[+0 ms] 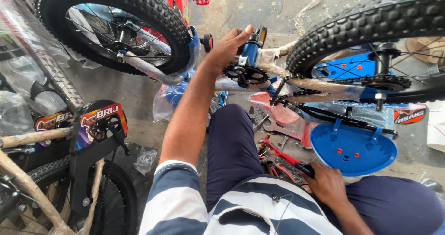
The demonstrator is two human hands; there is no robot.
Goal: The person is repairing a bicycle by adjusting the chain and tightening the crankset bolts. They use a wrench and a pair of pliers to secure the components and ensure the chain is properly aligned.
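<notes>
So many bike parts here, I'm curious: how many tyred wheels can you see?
3: one wheel at top left, one at top right on the upturned bike, one at bottom left, partly cut off. Others may lie out of view.

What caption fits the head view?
Left hand grips the crank of an upturned bicycle; right hand holds red-handled pliers.

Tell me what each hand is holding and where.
Left hand grips the blue bicycle crank arm near its pedal end; right hand holds red-handled pliers by the handles.
</notes>
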